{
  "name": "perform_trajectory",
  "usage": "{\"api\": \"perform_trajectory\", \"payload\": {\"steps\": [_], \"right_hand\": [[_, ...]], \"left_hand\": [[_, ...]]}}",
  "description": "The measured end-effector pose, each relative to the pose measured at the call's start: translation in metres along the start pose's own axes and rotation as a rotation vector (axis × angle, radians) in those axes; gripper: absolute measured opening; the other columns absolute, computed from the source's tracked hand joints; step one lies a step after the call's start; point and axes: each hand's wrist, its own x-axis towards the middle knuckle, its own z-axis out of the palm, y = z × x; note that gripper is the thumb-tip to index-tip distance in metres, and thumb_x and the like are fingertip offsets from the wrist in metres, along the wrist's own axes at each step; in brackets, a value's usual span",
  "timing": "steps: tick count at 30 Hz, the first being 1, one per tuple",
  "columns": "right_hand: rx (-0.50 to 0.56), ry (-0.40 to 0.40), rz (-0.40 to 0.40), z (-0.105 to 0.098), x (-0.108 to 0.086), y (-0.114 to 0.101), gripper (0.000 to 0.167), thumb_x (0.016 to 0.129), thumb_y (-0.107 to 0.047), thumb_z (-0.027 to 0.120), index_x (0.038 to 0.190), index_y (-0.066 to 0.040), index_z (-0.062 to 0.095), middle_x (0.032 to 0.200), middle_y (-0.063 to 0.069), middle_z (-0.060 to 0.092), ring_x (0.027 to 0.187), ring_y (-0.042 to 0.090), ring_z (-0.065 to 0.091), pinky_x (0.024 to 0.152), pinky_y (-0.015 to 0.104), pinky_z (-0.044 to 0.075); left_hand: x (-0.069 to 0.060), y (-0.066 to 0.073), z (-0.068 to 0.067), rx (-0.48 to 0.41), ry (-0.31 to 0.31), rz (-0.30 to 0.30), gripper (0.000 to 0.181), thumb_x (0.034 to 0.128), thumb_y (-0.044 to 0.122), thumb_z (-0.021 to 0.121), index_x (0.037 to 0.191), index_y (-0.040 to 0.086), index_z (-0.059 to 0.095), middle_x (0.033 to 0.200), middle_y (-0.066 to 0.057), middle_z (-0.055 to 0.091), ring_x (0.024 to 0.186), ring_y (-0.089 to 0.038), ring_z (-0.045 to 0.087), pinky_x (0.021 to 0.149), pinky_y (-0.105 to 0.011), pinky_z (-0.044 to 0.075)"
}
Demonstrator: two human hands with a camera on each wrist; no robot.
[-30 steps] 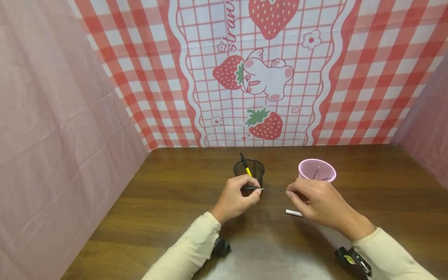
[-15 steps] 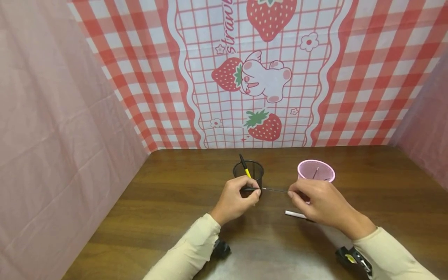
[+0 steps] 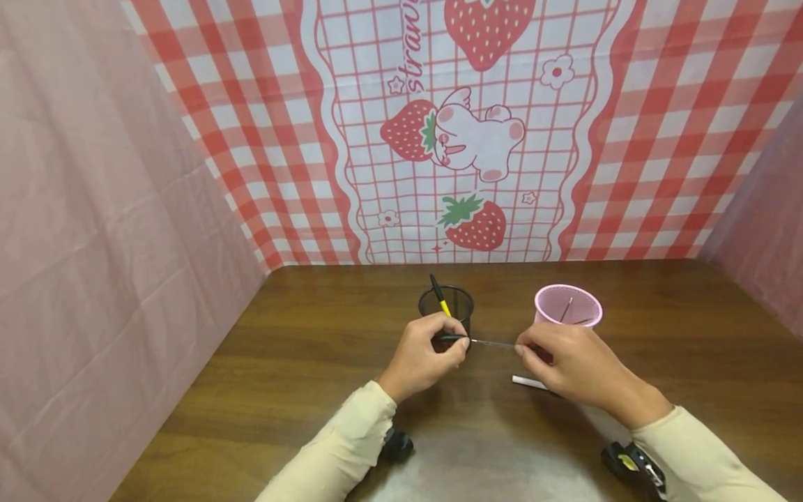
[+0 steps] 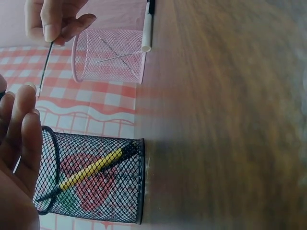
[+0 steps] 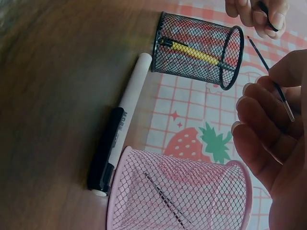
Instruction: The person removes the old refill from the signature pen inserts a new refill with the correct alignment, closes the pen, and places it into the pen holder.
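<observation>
While left hand (image 3: 423, 354) pinches black barrel (image 3: 449, 337) before black mesh cup (image 4: 142, 182), right hand (image 3: 574, 359) pinches thin rod (image 5: 259, 54) pointing toward barrel; best keep both aligned, gentle, lest rod bend.

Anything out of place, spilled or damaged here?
Nothing looks spilled or damaged. The white-and-black marker lies loose on the table, though the black cup and pink cup hold slim items. The backdrop lettering runs sideways.

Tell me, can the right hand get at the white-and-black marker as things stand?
Probably not right away: the right hand pinches a thin dark rod. Once that is down, the marker seems within reach, lying uncovered on the table nearby.
</observation>
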Motion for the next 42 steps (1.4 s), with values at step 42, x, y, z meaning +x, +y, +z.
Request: {"api": "perform_trajectory", "payload": {"steps": [42], "right_hand": [[-0.051,-0.281,0.155,0.0051,-0.0067,0.0013,0.018,0.08,-0.013,0.078,0.079,-0.026,0.066,0.073,-0.025,0.053,0.063,-0.005,0.047,0.056,0.028,0.045]], "left_hand": [[0.0,-0.0014,-0.0003,0.006,-0.015,0.012,0.007,0.0874,0.004,0.071,0.093,0.007,0.069,0.085,-0.001,0.066,0.073,-0.004,0.061,0.064,-0.022,0.055]]}}
